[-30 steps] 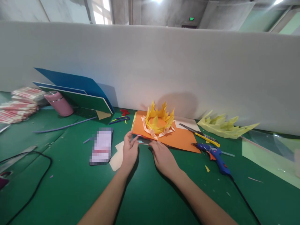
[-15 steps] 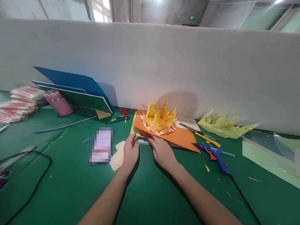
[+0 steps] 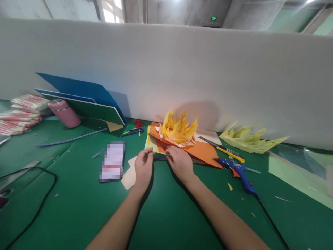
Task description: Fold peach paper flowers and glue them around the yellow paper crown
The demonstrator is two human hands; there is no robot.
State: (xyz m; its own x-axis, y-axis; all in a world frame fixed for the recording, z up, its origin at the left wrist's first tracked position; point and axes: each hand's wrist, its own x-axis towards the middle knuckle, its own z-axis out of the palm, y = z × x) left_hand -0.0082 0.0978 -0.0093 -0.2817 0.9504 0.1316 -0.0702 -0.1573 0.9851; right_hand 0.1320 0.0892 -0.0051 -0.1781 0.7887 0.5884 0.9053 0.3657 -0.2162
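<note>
A stack of coloured paper lies against the wall, with orange paper [image 3: 201,152] on top and yellow paper [image 3: 159,148] showing beneath. My left hand [image 3: 143,170] pinches the near left corner of the yellow paper between thumb and fingers. With curled fingers, my right hand [image 3: 181,165] holds up the near edge of the orange paper; its fingertips are partly hidden. On the raised orange paper sits a folded-paper lotus [image 3: 179,130], yellow with pale pink outer petals, tilted away from me.
Right of the stack lie a yellow utility knife [image 3: 230,154], a blue glue gun [image 3: 241,173] and a pale-yellow folded-paper piece [image 3: 253,140]. To the left are a phone [image 3: 112,161], cream paper scraps [image 3: 129,177], a pink bottle [image 3: 65,114] and leaning boards [image 3: 85,107].
The orange paper's near edge has risen at the left, exposing more yellow paper. The lotus has tipped backward with it. My right hand has shifted slightly right; my left hand has moved a little left.
</note>
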